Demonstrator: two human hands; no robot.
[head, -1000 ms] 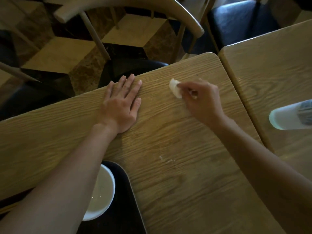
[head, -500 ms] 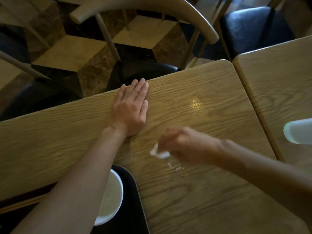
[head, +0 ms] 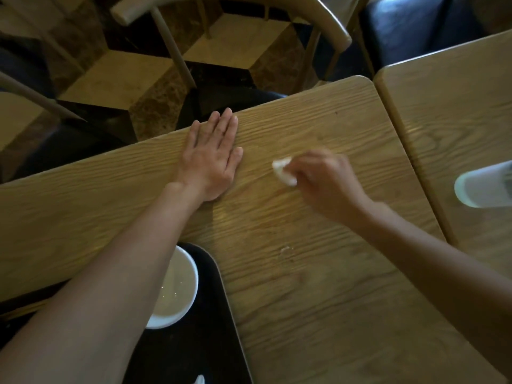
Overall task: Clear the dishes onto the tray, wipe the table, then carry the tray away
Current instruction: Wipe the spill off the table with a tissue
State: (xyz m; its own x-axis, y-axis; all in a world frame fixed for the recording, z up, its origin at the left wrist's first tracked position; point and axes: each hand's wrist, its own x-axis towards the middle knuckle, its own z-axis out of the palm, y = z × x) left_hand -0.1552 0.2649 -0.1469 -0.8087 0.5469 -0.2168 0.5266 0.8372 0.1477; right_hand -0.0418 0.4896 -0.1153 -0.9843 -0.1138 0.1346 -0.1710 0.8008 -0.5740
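My right hand (head: 324,181) is closed on a small crumpled white tissue (head: 282,170) and presses it on the wooden table (head: 318,300), a little right of centre. My left hand (head: 212,157) lies flat, palm down, fingers together, near the table's far edge. A black tray (head: 202,342) sits at the near left corner with a white bowl (head: 177,289) on it, partly hidden by my left forearm. A few small crumbs (head: 285,249) lie on the table nearer to me than the tissue.
A second wooden table (head: 457,112) butts against the right side, with a blurred pale cylindrical container (head: 482,187) on it. A curved-back wooden chair (head: 249,12) stands beyond the far edge, another dark seat (head: 415,26) at the top right.
My right hand with the tissue swept from the far side toward me, then back away to the middle of the table. My left hand stayed flat in place.
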